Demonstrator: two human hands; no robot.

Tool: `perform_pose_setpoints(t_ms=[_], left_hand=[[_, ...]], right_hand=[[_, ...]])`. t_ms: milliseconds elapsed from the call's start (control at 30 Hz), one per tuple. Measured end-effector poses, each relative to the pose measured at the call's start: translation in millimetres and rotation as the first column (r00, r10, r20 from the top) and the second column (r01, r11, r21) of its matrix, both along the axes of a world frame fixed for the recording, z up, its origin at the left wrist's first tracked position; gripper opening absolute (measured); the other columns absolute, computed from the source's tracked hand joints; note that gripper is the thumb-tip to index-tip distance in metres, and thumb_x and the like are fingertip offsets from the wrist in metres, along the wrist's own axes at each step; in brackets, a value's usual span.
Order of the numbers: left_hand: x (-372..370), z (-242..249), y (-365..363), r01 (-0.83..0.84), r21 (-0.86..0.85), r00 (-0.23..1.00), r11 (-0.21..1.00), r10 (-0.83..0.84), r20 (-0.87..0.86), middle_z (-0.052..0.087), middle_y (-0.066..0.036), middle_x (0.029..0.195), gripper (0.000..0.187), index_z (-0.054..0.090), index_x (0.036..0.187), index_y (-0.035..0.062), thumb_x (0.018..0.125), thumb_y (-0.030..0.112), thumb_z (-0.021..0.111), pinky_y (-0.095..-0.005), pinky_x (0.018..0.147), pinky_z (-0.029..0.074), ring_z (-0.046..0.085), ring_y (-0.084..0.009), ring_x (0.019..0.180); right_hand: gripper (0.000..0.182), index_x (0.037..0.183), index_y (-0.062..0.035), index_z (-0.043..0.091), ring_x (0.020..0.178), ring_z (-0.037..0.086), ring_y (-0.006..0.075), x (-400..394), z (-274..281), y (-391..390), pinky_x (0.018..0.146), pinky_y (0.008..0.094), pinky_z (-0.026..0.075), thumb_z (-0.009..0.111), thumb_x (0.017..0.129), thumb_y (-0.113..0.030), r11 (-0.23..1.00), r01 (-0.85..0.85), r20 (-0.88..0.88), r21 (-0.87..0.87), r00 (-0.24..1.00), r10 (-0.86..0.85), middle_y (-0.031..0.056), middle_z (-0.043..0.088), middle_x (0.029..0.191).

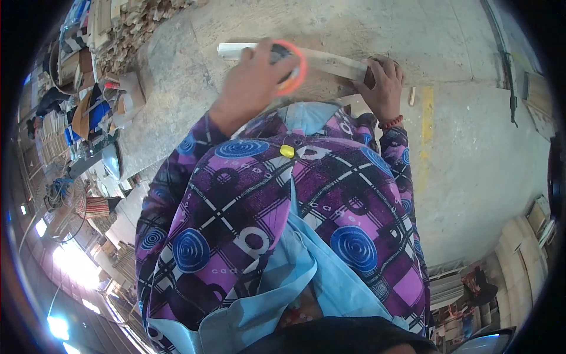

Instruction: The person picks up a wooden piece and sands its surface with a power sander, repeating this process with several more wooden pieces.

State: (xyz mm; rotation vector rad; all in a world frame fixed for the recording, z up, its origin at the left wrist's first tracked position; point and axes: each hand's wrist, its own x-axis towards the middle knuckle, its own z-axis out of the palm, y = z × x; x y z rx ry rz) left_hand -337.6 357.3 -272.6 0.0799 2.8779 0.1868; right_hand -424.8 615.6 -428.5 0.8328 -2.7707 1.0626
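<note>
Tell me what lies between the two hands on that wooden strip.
In the head view, only the bare wooden strip spans the stretch between the left hand, which holds an orange tape roll, and the right hand gripping the strip's end.

wood strip (336, 62) on floor (471, 147) | left hand (250, 82) over it | wood pile (127, 32) left

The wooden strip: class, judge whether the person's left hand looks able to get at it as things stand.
Probably yes: the left hand, holding an orange ring, already lies over the wooden strip, nothing between; the right hand grips its other end.
</note>
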Motion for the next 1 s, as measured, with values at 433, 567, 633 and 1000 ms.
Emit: perform_pose_setpoints(t_ms=[433,567,633,1000], left_hand=[[60,-32,-31,-0.466,0.218,0.827,0.858,0.510,-0.239,0.055,-0.017,0.127,0.071,0.054,0.138,0.0170,0.073,0.013,0.083,-0.0451,0.092,0.052,0.058,-0.0398,0.115],[49,-36,-19,-0.521,0.246,0.790,0.817,0.571,-0.223,0.056,-0.018,0.125,0.070,0.054,0.135,0.0183,0.072,0.021,0.083,-0.0477,0.090,0.052,0.059,-0.0418,0.110],[39,-31,-15,-0.544,0.179,0.806,0.820,0.570,-0.162,0.057,-0.019,0.120,0.070,0.054,0.135,0.0194,0.072,0.025,0.083,-0.0485,0.087,0.052,0.060,-0.0425,0.105],[53,-40,-72,-0.548,0.585,0.602,0.598,0.768,-0.220,0.060,-0.015,0.115,0.062,0.054,0.132,0.0085,0.077,0.018,0.080,-0.0396,0.087,0.051,0.063,-0.0282,0.105]], right_hand=[[0.056,0.139,-0.0114,0.055,0.103,0.065,0.0416,-117,39,50,0.086,0.0520,0.052,0.065,0.091,-0.038,0.940,0.109,0.050,0.324,0.990,-0.133,0.0257,0.067,0.111],[0.065,0.142,-0.0091,0.051,0.095,0.068,0.0453,-83,47,-25,0.083,0.0554,0.053,0.051,0.097,-0.056,0.956,-0.124,0.368,0.265,0.930,0.019,0.0252,0.072,0.094],[0.067,0.143,-0.0097,0.050,0.098,0.067,0.0458,-82,51,-36,0.084,0.0557,0.053,0.053,0.095,-0.056,0.929,-0.007,0.421,0.370,0.893,-0.161,0.0260,0.071,0.099],[0.044,0.125,-0.0147,0.060,0.088,0.067,0.0443,-70,48,23,0.075,0.0517,0.053,0.063,0.093,-0.044,0.987,0.148,0.389,0.067,0.907,-0.162,0.0247,0.070,0.089]])
